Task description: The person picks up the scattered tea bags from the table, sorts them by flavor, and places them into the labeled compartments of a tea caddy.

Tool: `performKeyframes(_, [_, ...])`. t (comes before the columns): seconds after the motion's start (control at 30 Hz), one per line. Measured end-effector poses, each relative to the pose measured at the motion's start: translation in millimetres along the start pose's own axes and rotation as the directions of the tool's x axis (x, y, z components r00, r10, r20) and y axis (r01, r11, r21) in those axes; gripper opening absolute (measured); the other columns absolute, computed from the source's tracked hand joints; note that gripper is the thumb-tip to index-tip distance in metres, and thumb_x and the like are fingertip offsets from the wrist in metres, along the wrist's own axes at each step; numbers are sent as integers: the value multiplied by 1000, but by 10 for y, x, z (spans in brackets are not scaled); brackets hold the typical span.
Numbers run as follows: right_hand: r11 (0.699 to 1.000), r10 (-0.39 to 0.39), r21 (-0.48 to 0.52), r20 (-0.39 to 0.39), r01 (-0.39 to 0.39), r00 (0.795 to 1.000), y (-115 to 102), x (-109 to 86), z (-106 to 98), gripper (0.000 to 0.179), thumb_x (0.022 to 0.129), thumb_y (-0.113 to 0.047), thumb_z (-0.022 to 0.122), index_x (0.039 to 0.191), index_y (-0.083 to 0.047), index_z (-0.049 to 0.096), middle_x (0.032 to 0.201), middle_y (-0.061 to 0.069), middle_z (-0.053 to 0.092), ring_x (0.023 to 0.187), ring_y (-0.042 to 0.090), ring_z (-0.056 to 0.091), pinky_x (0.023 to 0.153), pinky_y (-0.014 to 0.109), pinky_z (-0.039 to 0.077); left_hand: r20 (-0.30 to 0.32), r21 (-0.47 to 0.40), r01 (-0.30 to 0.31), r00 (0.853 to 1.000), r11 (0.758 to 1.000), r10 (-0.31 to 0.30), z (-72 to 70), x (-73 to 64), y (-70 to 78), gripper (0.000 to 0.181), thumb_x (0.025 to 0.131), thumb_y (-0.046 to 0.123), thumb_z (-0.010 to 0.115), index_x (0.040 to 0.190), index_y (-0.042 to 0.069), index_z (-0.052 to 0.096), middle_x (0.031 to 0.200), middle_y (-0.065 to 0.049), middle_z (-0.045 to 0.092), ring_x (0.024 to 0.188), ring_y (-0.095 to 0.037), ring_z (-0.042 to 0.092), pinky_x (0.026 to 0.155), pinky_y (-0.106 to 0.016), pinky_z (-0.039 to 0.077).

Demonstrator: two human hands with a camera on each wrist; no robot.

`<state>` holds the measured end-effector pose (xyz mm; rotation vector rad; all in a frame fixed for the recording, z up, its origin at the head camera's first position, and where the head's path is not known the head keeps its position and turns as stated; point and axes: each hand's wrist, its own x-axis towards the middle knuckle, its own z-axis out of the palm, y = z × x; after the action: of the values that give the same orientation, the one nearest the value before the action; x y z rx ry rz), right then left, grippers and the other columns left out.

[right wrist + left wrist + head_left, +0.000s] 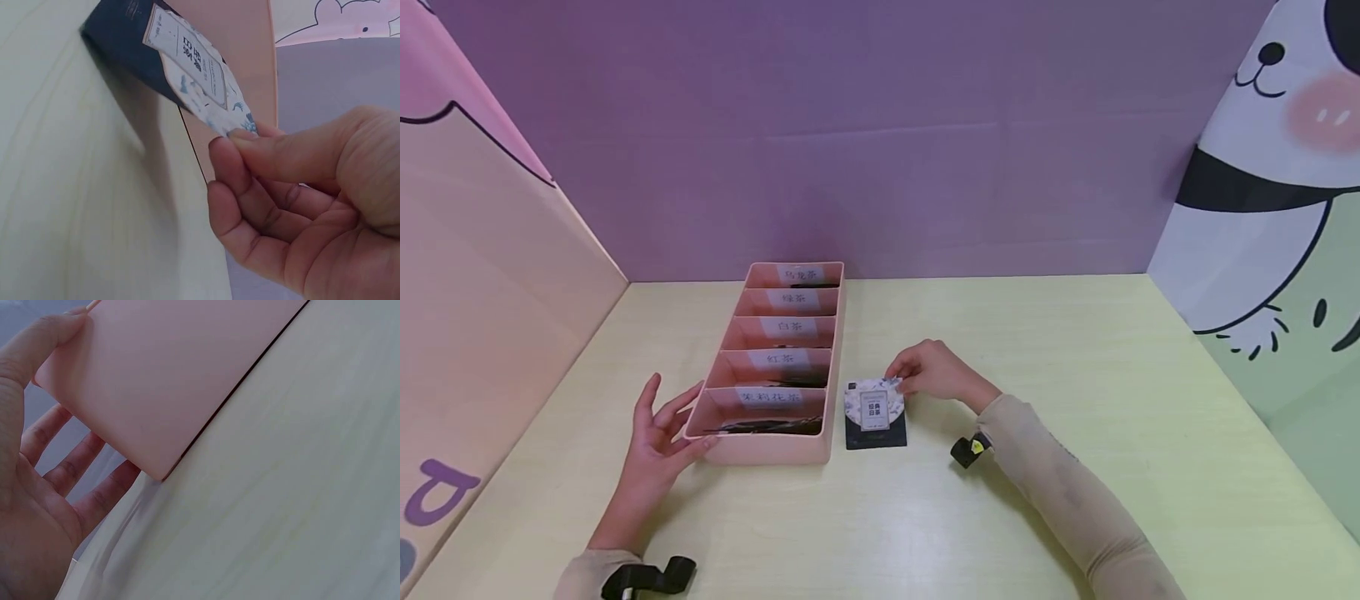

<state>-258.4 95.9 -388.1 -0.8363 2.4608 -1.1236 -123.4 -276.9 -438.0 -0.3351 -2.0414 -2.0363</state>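
Observation:
A tea sachet [874, 414], white with a blue pattern above and dark below, is pinched at its upper right corner between the thumb and fingers of my right hand [936, 369]. In the right wrist view the sachet [190, 62] tilts over the table, its dark end lower. Beside it stands a long pink divided box [767, 451] with several labelled compartments. My left hand [658, 437] touches the box's near left corner, thumb at the front rim and the other fingers spread along the side. The left wrist view shows the thumb [47, 337] at the box's top edge.
Dark sachets [775, 426] lie in the box's nearest compartment, with dark edges visible in those behind. The pale wooden table [1037, 333] meets a purple wall [887, 150] at the back. Printed panels [1285, 250] stand along both sides.

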Motion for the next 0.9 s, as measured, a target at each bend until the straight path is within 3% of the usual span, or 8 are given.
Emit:
performKeyframes(0.17, [1000, 13, 22, -40, -12, 999, -3, -11, -88, 16, 87, 6, 67, 101, 2, 74, 90, 8, 73, 75, 13, 63, 68, 25, 53, -2, 16, 17, 1000, 1000, -17, 15, -6, 9, 102, 89, -16, 61, 158, 19, -5, 136, 19, 54, 119, 1, 53, 90, -13, 48])
performKeyframes(0.3, [997, 16, 81, -77, -10, 997, -40, -18, -171, 17, 86, 9, 66, 101, 4, 74, 95, 13, 74, 73, 13, 66, 73, 38, 58, -2, 19, 18, 1000, 1000, -18, 11, -10, 21, 102, 89, -16, 61, 158, 19, -6, 136, 20, 54, 119, 1, 52, 90, -13, 48])
performKeyframes(0.43, [997, 7, 77, -119, 2, 993, -95, -14, -274, 17, 87, 9, 66, 101, 4, 74, 96, 14, 74, 71, 15, 67, 76, 47, 58, -4, 7, 10, 1000, 1000, -10, 11, -6, 9, 103, 88, -19, 61, 158, 17, -6, 136, 19, 55, 119, 1, 53, 89, -13, 48])
performKeyframes(0.57, [998, -9, 59, -162, 19, 987, -193, 18, -377, 17, 87, 7, 67, 102, 3, 74, 97, 13, 74, 74, 24, 68, 74, 44, 58, -1, -27, -5, 1000, 1000, 5, 11, -8, -4, 103, 87, -21, 60, 158, 16, -6, 136, 18, 56, 118, -1, 54, 88, -14, 49])
performKeyframes(0.67, [998, -21, 62, -184, 33, 983, -285, 64, -440, 18, 87, 7, 66, 103, 4, 74, 97, 14, 74, 77, 30, 69, 70, 35, 57, 1, -28, -11, 1000, 1000, 11, 10, -8, -4, 103, 87, -21, 59, 158, 16, -6, 136, 18, 56, 118, -1, 54, 89, -14, 49])
performKeyframes(0.77, [996, -21, 79, -207, 39, 978, -363, 128, -476, 19, 87, 6, 67, 104, 3, 74, 98, 13, 73, 76, 27, 67, 68, 29, 55, 2, -9, -4, 1000, 1000, 4, 11, -9, 5, 102, 88, -20, 60, 158, 17, -6, 136, 18, 55, 118, 0, 54, 89, -14, 49])
performKeyframes(0.9, [993, -18, 113, -229, 45, 973, -456, 220, -499, 19, 88, 6, 67, 106, 4, 74, 101, 14, 72, 78, 22, 66, 72, 32, 57, 1, 10, 9, 1000, 1000, -9, 15, -13, 23, 102, 89, -17, 61, 158, 18, -6, 136, 20, 55, 118, 1, 53, 90, -14, 48])
